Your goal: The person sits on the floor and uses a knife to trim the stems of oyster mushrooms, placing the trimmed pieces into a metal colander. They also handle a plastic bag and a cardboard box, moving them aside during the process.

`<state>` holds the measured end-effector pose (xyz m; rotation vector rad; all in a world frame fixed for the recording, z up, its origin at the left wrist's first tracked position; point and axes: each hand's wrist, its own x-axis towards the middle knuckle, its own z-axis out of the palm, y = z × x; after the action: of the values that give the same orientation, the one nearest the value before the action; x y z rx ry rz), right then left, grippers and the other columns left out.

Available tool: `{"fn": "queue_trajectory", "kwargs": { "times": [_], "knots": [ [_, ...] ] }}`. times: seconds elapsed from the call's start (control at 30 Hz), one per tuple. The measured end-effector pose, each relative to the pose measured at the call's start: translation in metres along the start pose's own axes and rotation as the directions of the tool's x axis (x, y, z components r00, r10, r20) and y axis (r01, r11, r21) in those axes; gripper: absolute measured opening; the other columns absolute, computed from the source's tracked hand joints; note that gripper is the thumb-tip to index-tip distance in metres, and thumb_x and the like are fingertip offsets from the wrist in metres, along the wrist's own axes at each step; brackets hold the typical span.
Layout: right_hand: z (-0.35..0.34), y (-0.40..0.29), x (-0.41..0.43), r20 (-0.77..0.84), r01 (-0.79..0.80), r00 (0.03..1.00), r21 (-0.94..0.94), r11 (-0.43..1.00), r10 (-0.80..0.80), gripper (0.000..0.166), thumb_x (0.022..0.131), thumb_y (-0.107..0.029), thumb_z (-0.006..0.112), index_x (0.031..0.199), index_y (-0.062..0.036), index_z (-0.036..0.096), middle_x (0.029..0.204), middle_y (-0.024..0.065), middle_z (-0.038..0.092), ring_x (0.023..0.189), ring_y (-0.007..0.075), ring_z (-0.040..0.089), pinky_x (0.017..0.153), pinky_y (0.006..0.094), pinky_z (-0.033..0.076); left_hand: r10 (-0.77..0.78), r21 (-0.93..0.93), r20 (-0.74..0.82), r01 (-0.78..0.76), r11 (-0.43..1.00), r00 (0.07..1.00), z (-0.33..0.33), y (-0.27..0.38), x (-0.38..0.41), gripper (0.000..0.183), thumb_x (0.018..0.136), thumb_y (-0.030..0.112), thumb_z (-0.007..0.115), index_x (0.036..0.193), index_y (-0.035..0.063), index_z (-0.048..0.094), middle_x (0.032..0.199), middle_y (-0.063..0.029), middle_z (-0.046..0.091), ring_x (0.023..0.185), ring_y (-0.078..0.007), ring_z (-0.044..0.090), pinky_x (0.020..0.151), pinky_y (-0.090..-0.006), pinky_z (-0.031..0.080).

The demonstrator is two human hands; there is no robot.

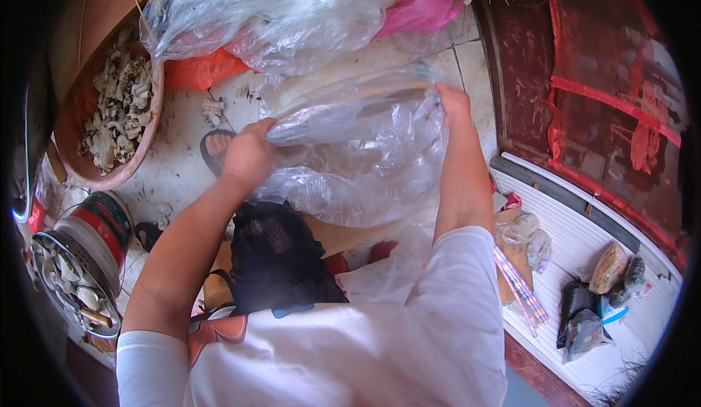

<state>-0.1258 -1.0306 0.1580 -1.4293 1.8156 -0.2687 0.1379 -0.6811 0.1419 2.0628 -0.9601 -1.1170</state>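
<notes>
A large clear plastic bag [356, 155] is stretched out in front of my body. My left hand [250, 152] grips its rim on the left, while my right hand [453, 103] pinches the rim at the upper right. Between the two hands the film spreads wide, and its lower part hangs in crinkled folds close to my dark trousers [276, 251]. The fingertips of both hands are partly hidden by the film. Beyond it, a big heap of crumpled clear plastic sheeting [274, 18] lies on the tiled floor, with orange plastic [205, 67] and pink plastic [419, 10] under its edges.
To the left stands a large round basin [156, 133] with pale, lumpy pieces, probably mushrooms. Nearer are a paint bucket [104, 226] and a metal colander [112, 322] of similar pieces. On the right, a white ribbed surface [553, 204] bears small bags [608, 267], beside a dark red door [520, 62].
</notes>
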Motion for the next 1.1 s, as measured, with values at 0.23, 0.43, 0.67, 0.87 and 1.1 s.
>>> {"fn": "queue_trajectory", "kwargs": {
  "times": [0.23, 0.43, 0.67, 0.87, 1.1],
  "knots": [
    [0.026, -0.073, 0.050, 0.118, 0.097, 0.991, -0.285, 0.954, -0.065, 0.026, 0.077, -0.021, 0.065, 0.089, 0.0023, 0.063, 0.079, 0.0103, 0.063, 0.067, 0.0188, 0.058, 0.060, 0.0348, 0.045, -0.005, 0.059, -0.148, 0.014, 0.998, 0.989, -0.054, -0.012, 0.022, 0.045, 0.077, 0.011, 0.050, 0.121, 0.0081, 0.057, 0.115, -0.0211, 0.059, 0.105, -0.0357, 0.057, 0.094, -0.0391, 0.043],
    [0.049, -0.089, 0.068, 0.192, 0.233, 0.972, -0.708, 0.666, -0.136, 0.045, 0.074, -0.039, 0.059, 0.093, 0.0015, 0.066, 0.087, 0.0187, 0.066, 0.084, 0.0301, 0.062, 0.078, 0.0382, 0.046, 0.041, 0.074, -0.076, -0.036, 0.997, 0.996, -0.074, -0.039, 0.015, 0.049, 0.076, 0.006, 0.055, 0.125, 0.0086, 0.054, 0.117, -0.0205, 0.058, 0.106, -0.0348, 0.057, 0.093, -0.0378, 0.044],
    [0.077, -0.115, 0.059, 0.059, 0.446, 0.887, -0.363, 0.818, -0.457, 0.058, 0.073, -0.049, 0.060, 0.101, 0.0010, 0.066, 0.106, 0.0245, 0.063, 0.101, 0.0367, 0.060, 0.088, 0.0388, 0.044, 0.033, 0.130, 0.202, -0.060, 0.990, 0.979, -0.065, -0.015, 0.014, 0.058, 0.071, 0.001, 0.055, 0.129, 0.0071, 0.049, 0.111, -0.0192, 0.060, 0.105, -0.0364, 0.056, 0.095, -0.0373, 0.042],
    [0.068, -0.114, 0.053, 0.211, 0.313, 0.950, -0.621, 0.719, -0.230, 0.055, 0.074, -0.046, 0.063, 0.103, 0.0007, 0.066, 0.104, 0.0237, 0.064, 0.101, 0.0357, 0.060, 0.088, 0.0381, 0.045, 0.191, 0.079, 0.273, -0.219, 0.972, 0.943, -0.014, -0.009, -0.005, 0.047, 0.078, 0.015, 0.060, 0.125, 0.0127, 0.053, 0.114, -0.0159, 0.060, 0.103, -0.0336, 0.057, 0.088, -0.0380, 0.045],
    [-0.006, -0.029, 0.042, 0.109, 0.086, 0.994, -0.863, 0.498, 0.017, 0.037, 0.071, -0.031, 0.060, 0.087, 0.0018, 0.069, 0.086, 0.0176, 0.068, 0.078, 0.0266, 0.066, 0.076, 0.0351, 0.050, 0.180, 0.072, 0.126, -0.190, 0.979, 0.976, 0.002, -0.014, -0.010, 0.055, 0.071, 0.008, 0.058, 0.126, 0.0140, 0.053, 0.113, -0.0158, 0.061, 0.103, -0.0342, 0.056, 0.091, -0.0374, 0.040]
  ]
}}
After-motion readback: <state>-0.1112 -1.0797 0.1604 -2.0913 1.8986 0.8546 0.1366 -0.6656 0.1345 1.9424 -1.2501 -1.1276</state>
